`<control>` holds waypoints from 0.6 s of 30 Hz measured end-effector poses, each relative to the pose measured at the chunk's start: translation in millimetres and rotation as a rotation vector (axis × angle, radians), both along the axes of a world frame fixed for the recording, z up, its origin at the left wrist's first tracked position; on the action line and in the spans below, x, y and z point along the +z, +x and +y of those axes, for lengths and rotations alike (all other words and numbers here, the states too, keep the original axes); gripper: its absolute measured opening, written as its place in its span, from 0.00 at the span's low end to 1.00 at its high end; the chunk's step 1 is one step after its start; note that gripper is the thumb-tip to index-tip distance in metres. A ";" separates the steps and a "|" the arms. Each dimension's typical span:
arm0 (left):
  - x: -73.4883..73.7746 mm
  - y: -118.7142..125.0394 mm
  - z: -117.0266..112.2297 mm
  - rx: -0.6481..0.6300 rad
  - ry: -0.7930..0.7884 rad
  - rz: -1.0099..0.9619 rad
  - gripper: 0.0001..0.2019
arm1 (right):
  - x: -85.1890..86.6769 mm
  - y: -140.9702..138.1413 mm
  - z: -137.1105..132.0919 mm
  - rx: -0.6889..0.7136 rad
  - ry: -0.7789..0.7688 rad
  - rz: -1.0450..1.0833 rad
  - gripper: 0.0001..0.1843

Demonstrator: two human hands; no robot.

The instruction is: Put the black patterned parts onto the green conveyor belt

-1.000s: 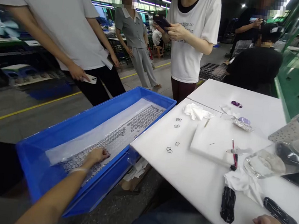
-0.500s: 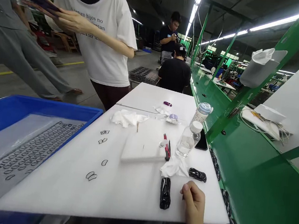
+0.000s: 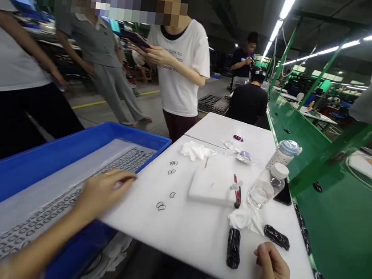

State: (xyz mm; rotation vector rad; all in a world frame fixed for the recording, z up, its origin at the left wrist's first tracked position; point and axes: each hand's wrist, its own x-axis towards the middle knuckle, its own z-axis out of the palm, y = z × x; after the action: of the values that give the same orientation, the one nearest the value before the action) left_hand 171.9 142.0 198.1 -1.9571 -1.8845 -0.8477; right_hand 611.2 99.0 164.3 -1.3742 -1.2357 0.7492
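My left hand (image 3: 104, 193) is over the near right rim of the blue tray (image 3: 113, 127), its fingertips beside the left edge of the white table. Its thumb and forefinger are close together, but motion blurs them and anything between them. My right hand (image 3: 273, 272) rests low over the table's right side, fingers curled in; what they hold, if anything, is hidden. Left of it lies a glossy black car-shaped piece (image 3: 234, 249), and a second black piece (image 3: 276, 237) lies just beyond. Thin dark outline-shaped pieces (image 3: 161, 206) lie on the table's left part.
A white foam block (image 3: 214, 185) sits mid-table with a red-handled cutter (image 3: 237, 194) at its right. Crumpled tissue (image 3: 247, 220), a clear bottle (image 3: 264, 188) and a patterned cup (image 3: 285, 153) stand nearby. Rows of outline pieces fill the tray. Several people are around; a green conveyor (image 3: 347, 229) runs right.
My left hand has come into view over the tray and table edge. The view has turned left, shifting everything rightward. My right hand keeps its curled pose near the black pieces.
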 end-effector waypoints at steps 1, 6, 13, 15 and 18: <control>-2.8 11.0 6.0 -0.068 -0.027 0.048 0.14 | 1.4 -0.5 -0.1 -0.007 0.000 -0.004 0.22; -23.5 54.3 20.1 -0.184 -0.094 0.170 0.13 | 2.7 1.3 1.5 -0.011 0.002 -0.030 0.23; -26.1 48.6 2.8 -0.221 -0.075 0.249 0.18 | -7.3 12.7 5.1 0.024 0.021 -0.096 0.23; -26.3 45.0 -8.9 -0.237 -0.060 0.254 0.19 | -7.2 13.2 5.3 0.027 0.021 -0.086 0.23; -39.0 51.0 -42.7 -0.274 0.014 0.163 0.17 | -5.2 10.3 5.7 0.023 0.018 -0.062 0.22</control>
State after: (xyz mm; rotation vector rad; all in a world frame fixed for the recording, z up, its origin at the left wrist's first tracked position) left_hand 223.0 99.3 159.1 -2.2356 -1.5393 -0.7423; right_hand 621.5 104.7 159.0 -1.3803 -1.3058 0.7143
